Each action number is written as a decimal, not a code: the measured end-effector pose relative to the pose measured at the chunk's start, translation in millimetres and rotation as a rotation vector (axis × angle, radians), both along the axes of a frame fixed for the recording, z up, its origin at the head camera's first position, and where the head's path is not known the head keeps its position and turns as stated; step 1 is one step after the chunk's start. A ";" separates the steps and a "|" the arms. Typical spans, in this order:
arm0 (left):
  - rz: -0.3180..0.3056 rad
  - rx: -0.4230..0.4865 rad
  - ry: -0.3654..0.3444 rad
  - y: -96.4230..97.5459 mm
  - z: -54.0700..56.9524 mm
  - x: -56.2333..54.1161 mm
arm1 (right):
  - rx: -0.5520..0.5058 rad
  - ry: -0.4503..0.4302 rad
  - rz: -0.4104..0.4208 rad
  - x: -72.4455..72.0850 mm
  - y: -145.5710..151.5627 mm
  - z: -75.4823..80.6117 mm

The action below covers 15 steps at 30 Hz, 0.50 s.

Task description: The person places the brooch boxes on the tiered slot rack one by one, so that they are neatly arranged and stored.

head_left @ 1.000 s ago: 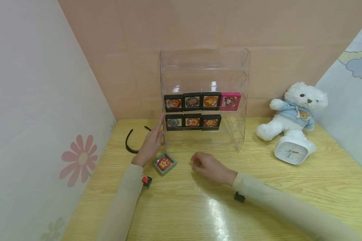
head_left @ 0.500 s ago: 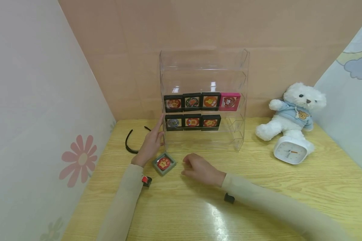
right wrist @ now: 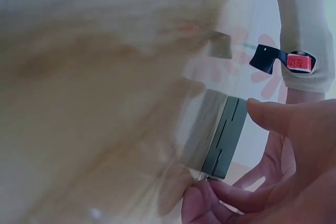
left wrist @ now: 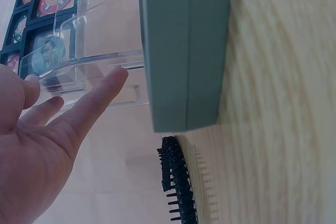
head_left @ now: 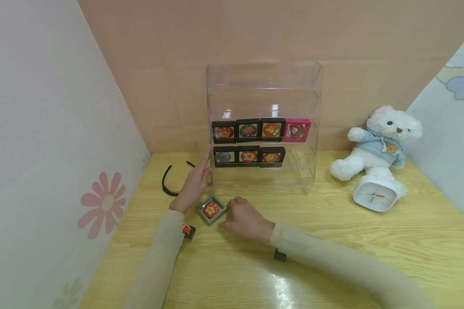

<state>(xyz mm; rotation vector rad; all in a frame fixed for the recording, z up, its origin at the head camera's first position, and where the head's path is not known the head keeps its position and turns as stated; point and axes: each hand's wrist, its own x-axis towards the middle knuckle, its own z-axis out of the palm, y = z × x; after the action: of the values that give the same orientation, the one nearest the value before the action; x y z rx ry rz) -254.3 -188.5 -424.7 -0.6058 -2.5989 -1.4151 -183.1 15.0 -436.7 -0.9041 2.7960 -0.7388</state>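
A grey-green square frame (head_left: 212, 210) with a red round yellow-star picture lies on the table, one corner towards the rack. My right hand (head_left: 248, 219) is at its right side, index finger by the right corner and thumb near the lower edge. In the right wrist view, the frame's side (right wrist: 227, 137) shows between the spread thumb and fingers; firm contact cannot be told. My left hand (head_left: 193, 187) rests its extended fingers against the left side of a clear acrylic rack (head_left: 263, 103). The left wrist view shows the frame's edge (left wrist: 186, 51) close up beside that hand (left wrist: 47, 156).
Several black frames (head_left: 249, 156) and one pink frame (head_left: 297, 130) stand on two rack tiers. A black toothed headband (head_left: 169, 191) lies behind my left hand. A white teddy bear (head_left: 379, 146) and a white clock (head_left: 375, 195) sit at the right. A wall (head_left: 62, 128) borders the left.
My right hand has moved left across the table to the grey-green frame, its thumb and fingers spreading apart. My left hand stays at the rack. The head view has shifted slightly.
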 end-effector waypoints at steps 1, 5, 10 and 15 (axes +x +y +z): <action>-0.002 0.000 -0.001 0.1 0.2 -0.2 | 0.008 0.002 -0.009 0.4 -1.9 -0.3; -0.006 0.012 -0.012 -0.1 0.7 -0.8 | 0.042 0.010 -0.051 3.0 -9.1 -1.4; -0.010 0.030 -0.022 0.0 0.1 -1.7 | 0.065 0.032 -0.089 4.4 -16.7 -3.0; -0.017 0.040 -0.021 -0.3 -1.5 -1.8 | 0.080 0.023 -0.117 4.3 -23.2 -4.0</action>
<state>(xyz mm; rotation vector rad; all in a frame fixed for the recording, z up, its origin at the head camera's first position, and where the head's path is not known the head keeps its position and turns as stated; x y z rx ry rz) -256.1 -188.9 -426.2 -0.6119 -2.5814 -1.4824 -178.7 -8.3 -440.7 -0.7461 2.8965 -0.6295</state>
